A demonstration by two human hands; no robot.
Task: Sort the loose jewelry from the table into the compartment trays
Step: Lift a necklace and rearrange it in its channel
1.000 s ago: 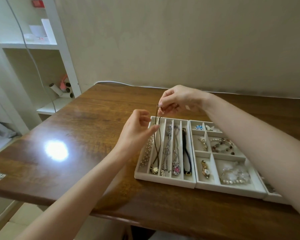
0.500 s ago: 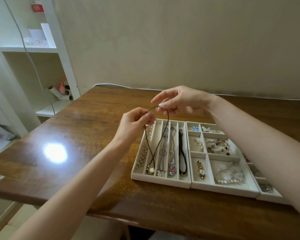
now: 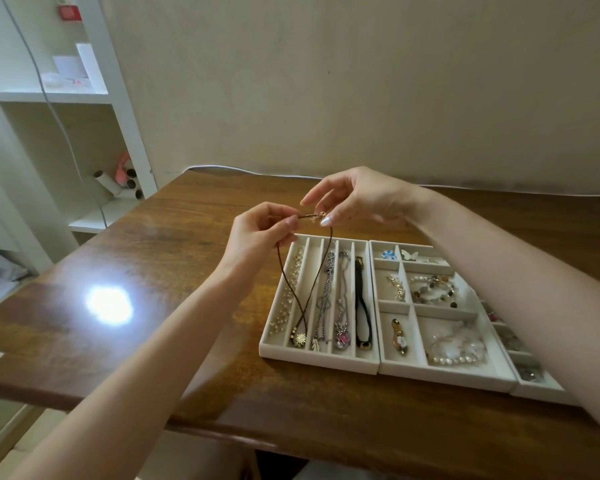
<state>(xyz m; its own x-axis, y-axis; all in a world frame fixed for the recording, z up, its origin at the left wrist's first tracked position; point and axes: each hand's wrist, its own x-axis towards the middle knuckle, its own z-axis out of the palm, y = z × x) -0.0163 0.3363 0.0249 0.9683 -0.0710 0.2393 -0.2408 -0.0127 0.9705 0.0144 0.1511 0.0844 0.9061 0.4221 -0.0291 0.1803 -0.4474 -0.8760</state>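
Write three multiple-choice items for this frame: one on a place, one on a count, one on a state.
1. Where does the sun pendant lie?
A) on the bare table
B) in the left tray, second slot from the left, at its near end
C) in the middle tray

2. How many long slots has the left tray?
A) three
B) five
C) eight

3. How is the brown cord necklace held?
A) it lies loose, untouched
B) by one hand only
C) pinched near its clasp by the left hand and the right hand, above the tray

Answers:
1 B, the pendant sits at that slot's near end.
2 B, counting across the tray gives five slots.
3 C, fingers of both hands meet on the top of the cord.
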